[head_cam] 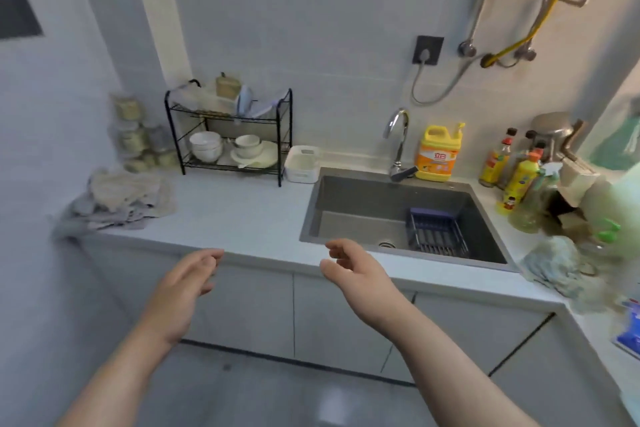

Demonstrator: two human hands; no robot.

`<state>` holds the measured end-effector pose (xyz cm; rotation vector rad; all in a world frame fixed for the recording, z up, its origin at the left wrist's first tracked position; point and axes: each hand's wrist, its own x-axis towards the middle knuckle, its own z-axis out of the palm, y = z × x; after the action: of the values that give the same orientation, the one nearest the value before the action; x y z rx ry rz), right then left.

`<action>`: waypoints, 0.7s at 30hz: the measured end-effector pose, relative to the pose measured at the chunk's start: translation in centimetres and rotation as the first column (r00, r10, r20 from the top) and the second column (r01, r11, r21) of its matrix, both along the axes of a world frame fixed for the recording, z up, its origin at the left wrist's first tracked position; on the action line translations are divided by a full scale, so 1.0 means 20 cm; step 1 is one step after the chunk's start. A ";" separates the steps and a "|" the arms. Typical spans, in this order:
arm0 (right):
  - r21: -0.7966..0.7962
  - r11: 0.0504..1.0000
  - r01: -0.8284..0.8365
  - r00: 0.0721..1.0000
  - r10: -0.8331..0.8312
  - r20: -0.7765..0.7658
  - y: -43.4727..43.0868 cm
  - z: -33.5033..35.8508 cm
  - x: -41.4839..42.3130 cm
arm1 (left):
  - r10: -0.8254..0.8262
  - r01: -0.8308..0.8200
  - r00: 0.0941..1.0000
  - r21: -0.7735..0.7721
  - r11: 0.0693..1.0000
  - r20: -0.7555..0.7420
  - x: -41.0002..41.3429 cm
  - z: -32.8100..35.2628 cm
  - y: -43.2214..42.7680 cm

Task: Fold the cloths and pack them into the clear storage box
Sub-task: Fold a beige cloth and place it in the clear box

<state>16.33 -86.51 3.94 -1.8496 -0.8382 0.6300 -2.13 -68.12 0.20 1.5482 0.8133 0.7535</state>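
While outstretched, left hand (183,291), right hand (356,274) relaxed

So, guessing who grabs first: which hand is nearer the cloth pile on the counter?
Left. The left hand hovers below and right of the cloth pile; the right hand is farther right, in front of the sink.

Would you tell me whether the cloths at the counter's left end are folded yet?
Not folded: the cloths lie in a crumpled, uneven heap, one corner drooping over the counter edge.
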 end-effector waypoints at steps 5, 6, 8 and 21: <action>-0.031 0.992 -0.121 0.991 0.119 -0.066 0.40 -0.08 -0.24 | 0.142 -0.142 0.990 -0.024 0.990 -0.004 -0.36 -0.03 0.33; -0.034 0.990 -0.138 0.988 0.135 -0.070 0.46 -0.09 -0.26 | 0.161 -0.161 0.987 -0.031 0.987 -0.002 -0.40 -0.03 0.38; -0.040 0.986 -0.163 0.984 0.160 -0.085 0.61 -0.11 -0.27 | 0.194 -0.194 0.981 -0.045 0.980 -0.010 -0.46 -0.05 0.49; -0.024 0.957 -0.289 0.939 0.278 -0.201 1.72 -0.32 0.04 | 0.330 -0.340 0.934 -0.060 0.939 -0.138 -0.30 -0.19 1.37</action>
<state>17.21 -52.18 -2.44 -1.6930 -0.9716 1.0084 -8.07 -40.76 -3.67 1.4092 1.2098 0.8614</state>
